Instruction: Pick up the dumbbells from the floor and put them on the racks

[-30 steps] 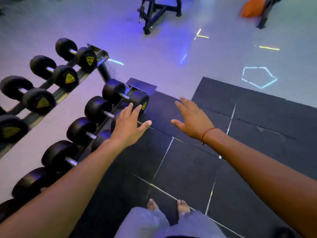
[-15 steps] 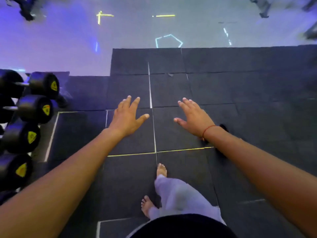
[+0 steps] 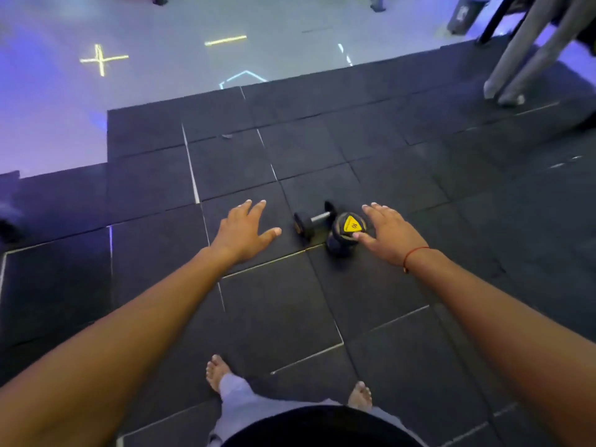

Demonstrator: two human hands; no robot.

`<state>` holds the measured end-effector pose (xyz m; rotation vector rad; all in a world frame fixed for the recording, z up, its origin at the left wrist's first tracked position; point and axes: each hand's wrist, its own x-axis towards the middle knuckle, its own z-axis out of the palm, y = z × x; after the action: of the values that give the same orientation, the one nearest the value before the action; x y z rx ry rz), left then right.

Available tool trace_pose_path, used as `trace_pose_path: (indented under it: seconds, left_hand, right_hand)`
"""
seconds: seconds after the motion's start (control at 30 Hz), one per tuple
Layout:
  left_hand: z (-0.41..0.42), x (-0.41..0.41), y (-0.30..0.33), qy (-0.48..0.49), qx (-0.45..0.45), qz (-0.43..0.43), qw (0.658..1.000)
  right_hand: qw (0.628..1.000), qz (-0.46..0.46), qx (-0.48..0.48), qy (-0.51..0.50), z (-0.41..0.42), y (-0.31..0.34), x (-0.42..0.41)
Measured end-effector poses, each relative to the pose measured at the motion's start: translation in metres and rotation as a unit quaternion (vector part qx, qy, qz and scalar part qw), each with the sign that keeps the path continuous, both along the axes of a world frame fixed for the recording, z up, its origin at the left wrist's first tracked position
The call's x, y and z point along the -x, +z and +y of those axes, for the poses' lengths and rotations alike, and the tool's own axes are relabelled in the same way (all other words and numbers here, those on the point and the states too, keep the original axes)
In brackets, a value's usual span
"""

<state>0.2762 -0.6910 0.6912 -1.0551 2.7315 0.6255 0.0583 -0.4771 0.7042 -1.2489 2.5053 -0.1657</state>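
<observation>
Two black dumbbells sit on the dark rubber floor mat. One small dumbbell lies on its side with a silver handle. A second dumbbell stands on end, its yellow label facing up. My right hand hovers beside and partly over the upright dumbbell, fingers spread, holding nothing. My left hand is stretched out to the left of the lying dumbbell, fingers apart and empty. The racks are out of view.
Grey metal legs of gym equipment stand at the upper right on the mat. The mat ends at a pale shiny floor with light reflections. My bare feet stand on the mat below.
My view has swung right, away from the dumbbell racks, which left the frame. Two dumbbells on the floor came into sight between my outstretched hands. Both hands stay open.
</observation>
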Motion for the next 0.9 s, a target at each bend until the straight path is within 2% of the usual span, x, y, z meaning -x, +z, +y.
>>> trace_pose_path:
  seconds: [0.17, 0.33, 0.47, 0.6, 0.73, 0.9]
  left_hand:
    - [0.085, 0.09, -0.017, -0.001, -0.072, -0.023, 0.997]
    - [0.105, 0.154, -0.025, 0.018, -0.09, -0.026, 0.995]
    - [0.076, 0.192, -0.04, 0.046, -0.115, -0.028, 0.992]
    - [0.029, 0.234, -0.061, 0.116, -0.172, -0.014, 0.978]
    - [-0.026, 0.277, -0.081, 0.22, -0.256, 0.004, 0.941]
    - [-0.082, 0.311, -0.081, 0.313, -0.313, 0.032, 0.896]
  right_hand:
    - [0.999, -0.016, -0.029, -0.02, 0.094, -0.001, 0.073]
    - [0.998, -0.043, -0.033, 0.009, 0.094, -0.017, 0.136]
    - [0.997, -0.056, -0.019, 0.042, 0.05, -0.032, 0.176]
    - [0.994, -0.063, -0.028, 0.083, -0.015, -0.044, 0.217]
    - [0.987, -0.075, -0.074, 0.119, -0.084, -0.051, 0.259]
    - [0.972, -0.079, -0.113, 0.188, -0.173, -0.048, 0.298]
